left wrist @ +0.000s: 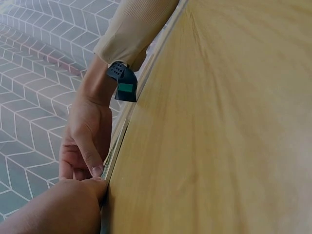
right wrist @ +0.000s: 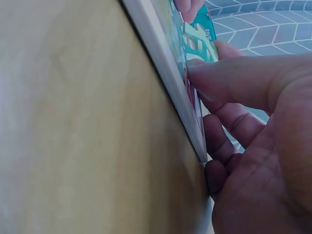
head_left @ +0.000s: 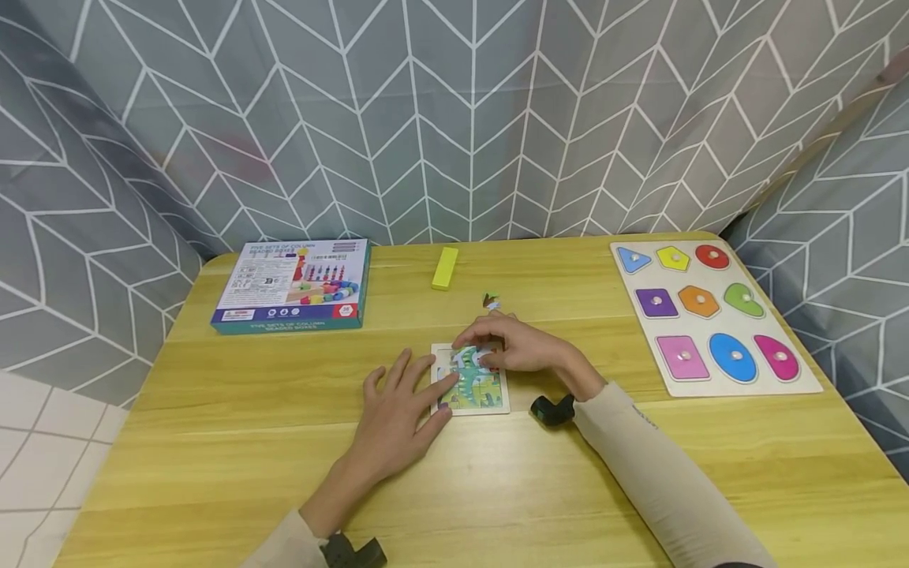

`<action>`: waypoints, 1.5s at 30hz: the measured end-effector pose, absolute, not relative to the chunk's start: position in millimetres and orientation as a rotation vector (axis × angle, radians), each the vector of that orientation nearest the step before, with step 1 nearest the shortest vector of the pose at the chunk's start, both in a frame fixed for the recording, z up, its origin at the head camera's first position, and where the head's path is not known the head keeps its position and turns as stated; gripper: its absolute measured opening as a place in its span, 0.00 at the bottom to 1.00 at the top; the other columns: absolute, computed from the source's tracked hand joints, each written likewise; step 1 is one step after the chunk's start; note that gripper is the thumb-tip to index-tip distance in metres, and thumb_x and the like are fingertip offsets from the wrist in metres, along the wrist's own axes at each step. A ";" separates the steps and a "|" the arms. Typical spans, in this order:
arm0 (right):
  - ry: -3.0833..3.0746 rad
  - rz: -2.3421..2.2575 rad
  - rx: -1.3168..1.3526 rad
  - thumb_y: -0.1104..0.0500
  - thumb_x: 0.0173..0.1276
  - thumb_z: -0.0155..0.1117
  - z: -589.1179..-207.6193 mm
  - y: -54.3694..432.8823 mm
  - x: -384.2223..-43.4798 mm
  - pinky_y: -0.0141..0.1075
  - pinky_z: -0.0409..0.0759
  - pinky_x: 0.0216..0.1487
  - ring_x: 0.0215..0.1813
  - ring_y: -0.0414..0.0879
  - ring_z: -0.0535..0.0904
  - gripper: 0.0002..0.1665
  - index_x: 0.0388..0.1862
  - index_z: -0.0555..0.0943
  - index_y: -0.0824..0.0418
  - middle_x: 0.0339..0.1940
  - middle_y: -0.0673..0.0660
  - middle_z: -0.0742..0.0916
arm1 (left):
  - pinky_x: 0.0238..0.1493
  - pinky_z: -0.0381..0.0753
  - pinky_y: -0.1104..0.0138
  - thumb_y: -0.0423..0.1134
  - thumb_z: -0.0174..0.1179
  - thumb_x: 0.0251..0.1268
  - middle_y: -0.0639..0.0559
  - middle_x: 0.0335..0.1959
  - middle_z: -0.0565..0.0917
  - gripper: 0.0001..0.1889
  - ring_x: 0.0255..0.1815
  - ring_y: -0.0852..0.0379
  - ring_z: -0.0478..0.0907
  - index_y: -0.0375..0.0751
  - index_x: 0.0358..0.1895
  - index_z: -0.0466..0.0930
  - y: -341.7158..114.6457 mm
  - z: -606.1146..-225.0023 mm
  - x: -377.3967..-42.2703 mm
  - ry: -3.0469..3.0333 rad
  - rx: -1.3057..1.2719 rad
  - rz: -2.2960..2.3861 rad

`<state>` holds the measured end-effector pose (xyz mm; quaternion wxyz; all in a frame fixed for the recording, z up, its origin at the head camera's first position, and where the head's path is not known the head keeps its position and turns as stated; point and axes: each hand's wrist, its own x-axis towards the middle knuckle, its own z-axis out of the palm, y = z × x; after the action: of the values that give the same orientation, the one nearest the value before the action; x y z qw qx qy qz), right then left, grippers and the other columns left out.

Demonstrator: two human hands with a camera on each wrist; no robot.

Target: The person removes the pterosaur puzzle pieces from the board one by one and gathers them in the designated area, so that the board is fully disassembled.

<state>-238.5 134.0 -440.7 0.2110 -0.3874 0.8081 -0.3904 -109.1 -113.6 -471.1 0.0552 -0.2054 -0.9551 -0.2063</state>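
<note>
A small jigsaw puzzle (head_left: 469, 386) with a green dinosaur picture lies in a pale wooden tray (head_left: 477, 412) at the table's middle. Over its upper right part, my right hand (head_left: 525, 345) pinches a puzzle piece (right wrist: 199, 43) between thumb and fingers. That piece stands tilted up from the picture in the right wrist view. My left hand (head_left: 398, 422) rests with spread fingers along the tray's left side, its fingertips touching the edge and the picture. One loose puzzle piece (head_left: 491, 300) lies just beyond my right hand. Fingers hide some of the picture.
A boxed toy set (head_left: 291, 285) lies at the back left of the wooden table (head_left: 270, 442). Behind the tray is a yellow block (head_left: 445, 268). On the right lies a shape board (head_left: 710, 323) with colored knobbed shapes. A grey patterned curtain (head_left: 454, 118) hangs behind the table.
</note>
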 end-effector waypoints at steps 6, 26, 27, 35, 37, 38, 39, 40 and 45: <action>2.301 -1.070 -1.135 0.67 0.70 0.63 -441.7 131.7 -238.0 0.41 0.68 0.57 0.51 0.44 0.72 0.23 0.61 0.84 0.51 0.51 0.49 0.86 | 0.72 0.50 0.35 0.58 0.51 0.77 0.50 0.77 0.69 0.23 0.82 0.38 0.54 0.69 0.72 0.73 -114.1 -472.0 -108.8 -2.892 -0.625 -0.617; 2.326 -1.203 -1.150 0.70 0.71 0.60 -445.9 133.2 -236.8 0.35 0.71 0.42 0.38 0.43 0.71 0.21 0.59 0.86 0.57 0.42 0.53 0.86 | 0.72 0.50 0.35 0.58 0.51 0.76 0.50 0.77 0.68 0.23 0.82 0.38 0.54 0.70 0.72 0.72 -114.1 -472.8 -108.6 -2.896 -0.623 -0.620; 2.333 -1.215 -1.141 0.70 0.71 0.60 -446.2 133.7 -236.6 0.35 0.70 0.41 0.38 0.43 0.70 0.21 0.58 0.86 0.57 0.41 0.53 0.86 | 0.72 0.50 0.35 0.57 0.51 0.76 0.50 0.77 0.68 0.23 0.82 0.38 0.54 0.70 0.72 0.72 -114.1 -472.7 -108.6 -2.897 -0.623 -0.619; 2.310 -1.356 -1.048 0.69 0.74 0.58 -450.9 137.2 -235.4 0.33 0.69 0.43 0.40 0.43 0.71 0.18 0.57 0.87 0.58 0.44 0.55 0.87 | 0.72 0.50 0.35 0.57 0.52 0.76 0.50 0.77 0.69 0.23 0.82 0.37 0.55 0.69 0.72 0.73 -114.3 -471.8 -108.3 -2.893 -0.624 -0.615; 2.294 -1.415 -1.010 0.69 0.75 0.58 -451.9 137.9 -234.4 0.32 0.71 0.44 0.40 0.43 0.73 0.17 0.56 0.86 0.60 0.47 0.57 0.87 | 0.72 0.50 0.35 0.57 0.51 0.76 0.50 0.77 0.69 0.23 0.82 0.37 0.55 0.69 0.72 0.73 -114.3 -472.0 -108.3 -2.896 -0.624 -0.614; 2.292 -1.441 -0.990 0.69 0.75 0.58 -452.6 138.2 -234.1 0.31 0.72 0.44 0.41 0.43 0.74 0.17 0.56 0.86 0.61 0.49 0.57 0.87 | 0.72 0.50 0.35 0.58 0.51 0.76 0.50 0.77 0.69 0.23 0.82 0.37 0.55 0.69 0.72 0.73 -114.2 -472.1 -108.3 -2.898 -0.625 -0.612; 2.293 -1.468 -0.969 0.69 0.75 0.58 -453.2 138.4 -233.9 0.31 0.74 0.44 0.41 0.43 0.74 0.17 0.56 0.86 0.61 0.49 0.58 0.87 | 0.72 0.50 0.35 0.58 0.51 0.76 0.50 0.77 0.69 0.23 0.82 0.37 0.55 0.69 0.72 0.73 -114.2 -472.2 -108.3 -2.900 -0.624 -0.611; 2.298 -1.492 -0.952 0.69 0.74 0.58 -453.7 138.5 -233.7 0.30 0.75 0.44 0.41 0.44 0.75 0.17 0.56 0.86 0.61 0.48 0.59 0.87 | 0.72 0.50 0.35 0.58 0.51 0.76 0.50 0.77 0.69 0.23 0.82 0.37 0.55 0.69 0.72 0.73 -114.2 -472.1 -108.4 -2.900 -0.623 -0.610; 2.316 -1.597 -0.885 0.69 0.73 0.61 -455.1 139.9 -233.9 0.29 0.78 0.47 0.43 0.43 0.78 0.16 0.56 0.86 0.62 0.49 0.61 0.87 | 0.72 0.50 0.34 0.58 0.52 0.76 0.50 0.77 0.69 0.23 0.82 0.37 0.55 0.69 0.71 0.73 -113.9 -472.0 -108.7 -2.891 -0.626 -0.611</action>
<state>-233.9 139.9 -455.1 0.0962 -0.2986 0.7817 -0.5390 -108.7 -113.9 -472.0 0.0607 -0.2068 -0.9554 -0.2019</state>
